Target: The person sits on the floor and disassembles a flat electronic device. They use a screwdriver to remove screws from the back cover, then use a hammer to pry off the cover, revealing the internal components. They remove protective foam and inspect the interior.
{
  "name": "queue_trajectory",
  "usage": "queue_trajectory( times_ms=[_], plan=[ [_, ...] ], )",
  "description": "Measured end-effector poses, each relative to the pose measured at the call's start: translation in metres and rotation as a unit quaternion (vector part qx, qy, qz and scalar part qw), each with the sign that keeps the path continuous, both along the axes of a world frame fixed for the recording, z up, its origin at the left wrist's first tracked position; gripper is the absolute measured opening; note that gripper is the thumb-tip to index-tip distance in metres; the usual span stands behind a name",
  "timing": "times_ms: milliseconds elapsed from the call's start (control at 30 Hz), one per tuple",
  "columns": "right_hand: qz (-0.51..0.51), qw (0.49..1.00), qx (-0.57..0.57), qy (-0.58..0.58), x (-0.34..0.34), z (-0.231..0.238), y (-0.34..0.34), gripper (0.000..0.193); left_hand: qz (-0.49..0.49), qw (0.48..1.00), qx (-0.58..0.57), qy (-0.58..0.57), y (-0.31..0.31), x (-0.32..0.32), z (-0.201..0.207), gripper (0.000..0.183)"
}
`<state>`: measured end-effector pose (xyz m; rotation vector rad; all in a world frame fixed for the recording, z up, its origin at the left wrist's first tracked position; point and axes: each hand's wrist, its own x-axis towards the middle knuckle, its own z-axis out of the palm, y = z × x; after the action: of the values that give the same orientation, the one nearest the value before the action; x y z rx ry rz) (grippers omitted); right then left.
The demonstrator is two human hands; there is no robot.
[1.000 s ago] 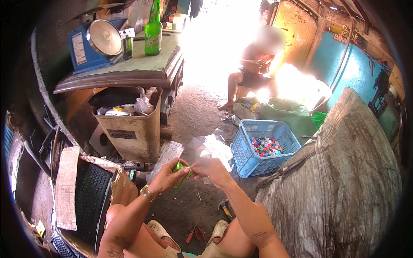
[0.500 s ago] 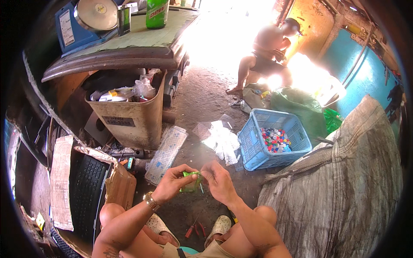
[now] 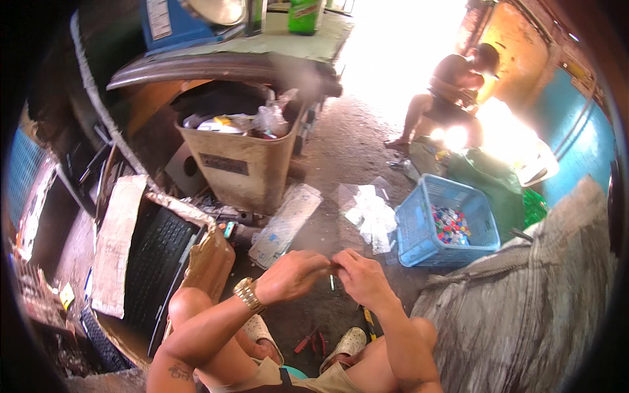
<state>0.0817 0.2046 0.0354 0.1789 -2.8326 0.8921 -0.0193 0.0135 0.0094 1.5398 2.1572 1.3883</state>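
Observation:
My left hand (image 3: 293, 276), with a gold watch (image 3: 248, 295) on its wrist, is closed with its back turned up. Its fingertips meet those of my right hand (image 3: 362, 276), which pinches at the same spot. Whatever lies between them is hidden by the fingers and blurred. A thin pale stick (image 3: 332, 283) shows just under the hands. On the ground between my feet are red-handled pliers (image 3: 310, 342). A yellow-handled tool (image 3: 369, 323) lies by my right shoe.
A blue crate (image 3: 419, 229) of coloured bottle caps stands ahead right, beside a large grey sack (image 3: 511, 314). White scraps (image 3: 371, 215) lie on the floor. At left are a bin (image 3: 229, 167) and a cardboard box with keyboards (image 3: 157, 262). Another person (image 3: 452, 92) sits far right.
The view has swung left, so the surroundings appear further right. My left hand has turned over, and the green piece seen in it before is now hidden. Both hands remain together.

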Motion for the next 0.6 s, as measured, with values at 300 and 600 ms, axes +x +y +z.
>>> queue_trajectory(
  times_ms=[300, 600],
  plan=[
    [0.025, 0.999, 0.024, 0.008, -0.002, 0.004, -0.011, 0.01, 0.028, 0.996, -0.048, -0.074, 0.001, 0.005, 0.004, 0.011],
    [0.177, 0.98, 0.007, 0.093, 0.014, 0.013, -0.047, 0.007, 0.15, 0.729, 0.253, -0.618, -0.004, -0.045, 0.006, 0.018]
  ],
)
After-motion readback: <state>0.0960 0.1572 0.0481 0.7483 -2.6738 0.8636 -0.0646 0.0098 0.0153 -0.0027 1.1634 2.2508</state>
